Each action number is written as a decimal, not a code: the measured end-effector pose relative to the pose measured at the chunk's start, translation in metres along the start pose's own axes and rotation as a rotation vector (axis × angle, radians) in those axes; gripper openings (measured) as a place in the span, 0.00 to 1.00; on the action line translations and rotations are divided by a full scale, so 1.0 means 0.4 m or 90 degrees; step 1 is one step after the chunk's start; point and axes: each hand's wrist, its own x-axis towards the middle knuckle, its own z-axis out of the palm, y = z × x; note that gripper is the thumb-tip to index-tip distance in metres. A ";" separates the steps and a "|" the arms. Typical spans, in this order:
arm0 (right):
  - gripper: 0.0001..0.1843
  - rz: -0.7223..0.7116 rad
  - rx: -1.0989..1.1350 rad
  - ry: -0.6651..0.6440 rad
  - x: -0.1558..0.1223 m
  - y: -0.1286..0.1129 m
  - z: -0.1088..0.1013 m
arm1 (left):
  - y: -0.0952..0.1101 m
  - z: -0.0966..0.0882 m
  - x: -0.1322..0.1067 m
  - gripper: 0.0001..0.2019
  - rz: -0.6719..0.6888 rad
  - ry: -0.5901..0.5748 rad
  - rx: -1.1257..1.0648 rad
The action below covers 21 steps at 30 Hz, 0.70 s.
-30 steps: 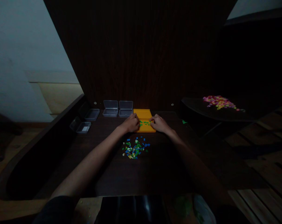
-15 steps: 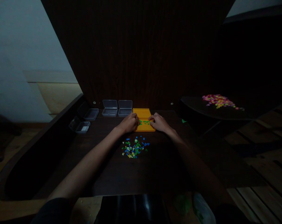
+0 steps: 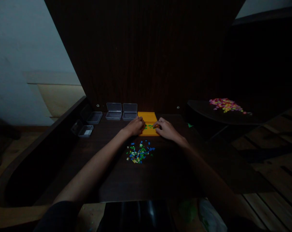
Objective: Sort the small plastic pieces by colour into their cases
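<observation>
An open yellow box (image 3: 147,116) lies at the back middle of the dark table, its raised lid part leaning toward the back panel. Small green toy bricks (image 3: 150,126) are spread inside its near part. My left hand (image 3: 136,126) rests over the box's left edge, fingers curled by the bricks; whatever its fingertips hold is hidden. From the right, my right hand (image 3: 166,129) reaches over the box with thumb and fingers bent close together at the green bricks. Too small to make out is anything between them. Nearer me lies a loose pile of blue, green, white and yellow bricks (image 3: 140,153).
Two open clear plastic boxes (image 3: 114,115) stand left of the yellow box. Further left are another clear box (image 3: 94,118) and a small one (image 3: 86,131) with something white inside. Pink and yellow pieces (image 3: 225,104) lie heaped on a shelf at right. A green scrap (image 3: 190,125) lies near the right.
My fingers have shifted slightly over the yellow box, with the left hand a little further right. The boxes and the brick pile look the same.
</observation>
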 end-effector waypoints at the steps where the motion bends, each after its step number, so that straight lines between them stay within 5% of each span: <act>1: 0.12 -0.013 0.021 -0.003 -0.009 -0.012 0.001 | 0.000 0.001 0.003 0.07 0.005 -0.003 0.007; 8: 0.10 -0.142 0.176 -0.087 -0.067 -0.089 0.022 | 0.009 0.002 0.006 0.09 0.017 0.018 0.034; 13: 0.08 -0.148 0.177 -0.139 -0.078 -0.115 0.045 | 0.005 -0.006 -0.008 0.12 0.021 0.048 0.007; 18: 0.08 -0.160 0.181 -0.128 -0.078 -0.118 0.068 | -0.001 -0.029 -0.057 0.15 0.040 0.140 -0.108; 21: 0.08 -0.169 0.157 -0.119 -0.077 -0.120 0.076 | 0.003 -0.045 -0.110 0.13 0.075 0.136 -0.192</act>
